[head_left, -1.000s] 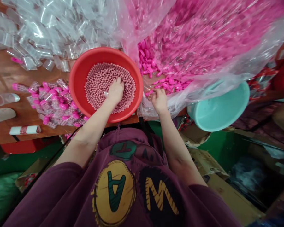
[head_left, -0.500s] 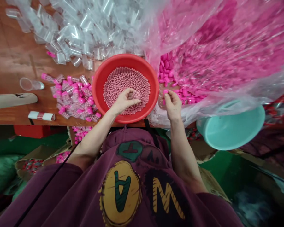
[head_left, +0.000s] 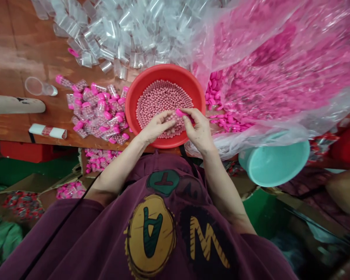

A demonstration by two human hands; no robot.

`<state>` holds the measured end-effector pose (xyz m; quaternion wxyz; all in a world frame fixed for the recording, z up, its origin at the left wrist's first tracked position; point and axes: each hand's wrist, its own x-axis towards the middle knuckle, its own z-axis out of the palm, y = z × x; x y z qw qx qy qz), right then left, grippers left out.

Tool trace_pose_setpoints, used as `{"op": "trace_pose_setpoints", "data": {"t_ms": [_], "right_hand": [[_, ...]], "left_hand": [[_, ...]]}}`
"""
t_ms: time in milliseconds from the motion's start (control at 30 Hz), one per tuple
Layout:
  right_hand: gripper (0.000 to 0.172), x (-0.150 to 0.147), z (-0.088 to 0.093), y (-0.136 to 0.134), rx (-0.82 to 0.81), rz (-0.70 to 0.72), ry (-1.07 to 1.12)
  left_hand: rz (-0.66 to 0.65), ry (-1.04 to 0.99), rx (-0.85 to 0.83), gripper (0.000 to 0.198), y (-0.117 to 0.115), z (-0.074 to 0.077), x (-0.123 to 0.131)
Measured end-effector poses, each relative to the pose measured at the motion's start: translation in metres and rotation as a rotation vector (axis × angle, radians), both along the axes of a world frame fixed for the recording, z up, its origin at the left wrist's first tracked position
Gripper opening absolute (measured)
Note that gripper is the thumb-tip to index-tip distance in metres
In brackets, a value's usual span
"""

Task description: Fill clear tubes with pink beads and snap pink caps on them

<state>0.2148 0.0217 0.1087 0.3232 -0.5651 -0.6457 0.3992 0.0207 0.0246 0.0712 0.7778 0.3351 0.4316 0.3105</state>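
Note:
A red plastic basin [head_left: 163, 72] stands on the wooden table [head_left: 23, 66], full of small pink beads [head_left: 163, 99]. My left hand [head_left: 157, 126] lies over the beads with its fingers curled together, and I cannot tell whether they hold anything. My right hand [head_left: 197, 125] is just above the basin's right rim, pinching a bright pink plastic cap [head_left: 180, 112]. To the left of the basin lies a pile of small transparent tubes with pink caps [head_left: 97, 112]. Loose empty tubes [head_left: 116, 42] spread behind it.
A transparent bag of pink caps [head_left: 259, 74] lies right of the basin. Below it, a teal basin [head_left: 275, 165] tilts at the table's edge. A transparent cup [head_left: 39, 86] and a white tube [head_left: 14, 105] lie on the table. Another person's bare limb [head_left: 345, 190] shows far right.
My right hand has moved from the caps to over the basin's rim, with a pink cap in its fingers. My left hand has stayed over the beads, and the view has shifted.

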Motion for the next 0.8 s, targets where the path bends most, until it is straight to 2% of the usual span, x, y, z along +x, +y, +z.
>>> {"op": "trace_pose_setpoints", "data": {"t_ms": [200,300,433,567,667,800], "right_hand": [[0.029,0.013,-0.005,-0.009,0.056,0.12,-0.231],[0.028,0.015,-0.007,-0.01,0.077,0.102,-0.331],[0.03,0.0,-0.002,-0.007,0.083,-0.037,-0.194],[0.029,-0.015,0.002,-0.008,0.043,-0.031,-0.064],[0.028,-0.018,-0.002,-0.012,0.039,-0.075,-0.013],[0.03,-0.021,-0.01,-0.019,-0.036,-0.247,0.08]], "left_hand": [[0.098,0.062,-0.099,0.029,0.0,-0.004,-0.015],[0.133,0.063,-0.122,0.03,-0.001,-0.002,-0.019],[0.124,0.026,-0.153,0.035,-0.006,0.001,-0.013],[0.184,-0.049,-0.176,0.033,-0.013,0.001,-0.005],[0.218,-0.069,-0.191,0.032,-0.018,-0.001,0.0],[0.208,-0.03,-0.137,0.036,-0.022,-0.005,0.006]]}}
